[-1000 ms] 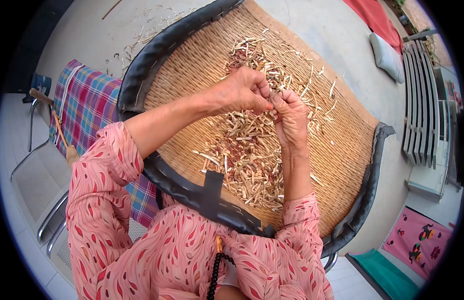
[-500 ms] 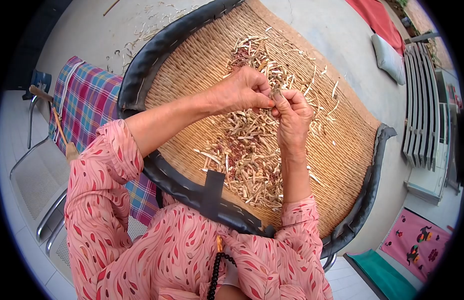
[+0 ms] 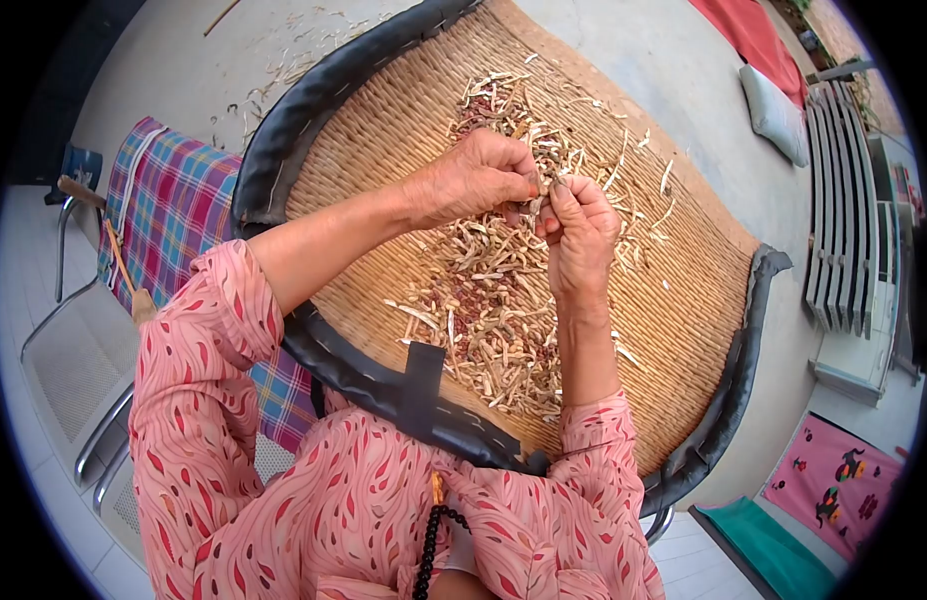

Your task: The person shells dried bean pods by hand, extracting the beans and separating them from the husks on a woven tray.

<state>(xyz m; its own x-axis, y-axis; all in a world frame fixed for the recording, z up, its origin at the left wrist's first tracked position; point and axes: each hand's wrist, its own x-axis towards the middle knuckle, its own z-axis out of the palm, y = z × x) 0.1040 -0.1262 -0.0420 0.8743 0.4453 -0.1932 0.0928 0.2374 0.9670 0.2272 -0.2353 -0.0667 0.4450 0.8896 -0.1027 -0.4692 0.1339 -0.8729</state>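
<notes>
My left hand (image 3: 473, 175) and my right hand (image 3: 585, 235) meet above a woven winnowing tray (image 3: 363, 130) with a black bound edge. Both hands are closed, thumbs against fingers, pinching a small dry bean pod (image 3: 544, 191) between them. Fingers cover most of that pod. Below them, a long heap of dry pods and split husks (image 3: 503, 372) runs down the middle of the tray. Dark red beans (image 3: 467, 318) show among the husks.
A chair (image 3: 78, 360) stands at left with a checked cloth (image 3: 173, 190) beside it. Husk bits lie on the floor beyond the tray. To the right are a cushion (image 3: 773, 115), stacked grey slats (image 3: 841, 210), a pink patterned mat (image 3: 833, 480) and a green cloth (image 3: 763, 550).
Both hands have shifted slightly left, and the fingertips have moved a little on the pod. The tray and its heap look much the same.
</notes>
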